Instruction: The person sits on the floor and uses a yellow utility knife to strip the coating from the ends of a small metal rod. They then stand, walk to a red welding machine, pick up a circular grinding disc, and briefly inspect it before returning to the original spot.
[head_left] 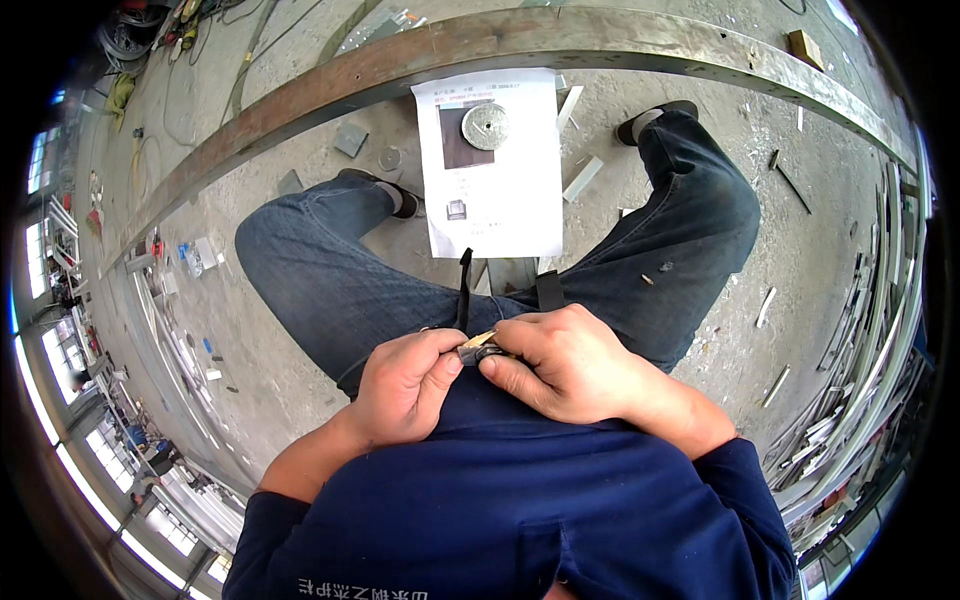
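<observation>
We angle our wrists inward: left hand [405,385] and right hand [568,365] pinch a small tan-and-dark piece [475,352], fingers curled; beyond the fingers, a white sheet [530,195].

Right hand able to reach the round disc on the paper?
Probably, leaning forward: nothing covers the disc on the paper, though the right hand is occupied with a small item.

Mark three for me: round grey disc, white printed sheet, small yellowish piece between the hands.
Round grey disc [485,130]: head view, flat face near its centre.
White printed sheet [508,188]: head view, bare paper below the disc.
Small yellowish piece [480,340]: head view, visible middle.
</observation>
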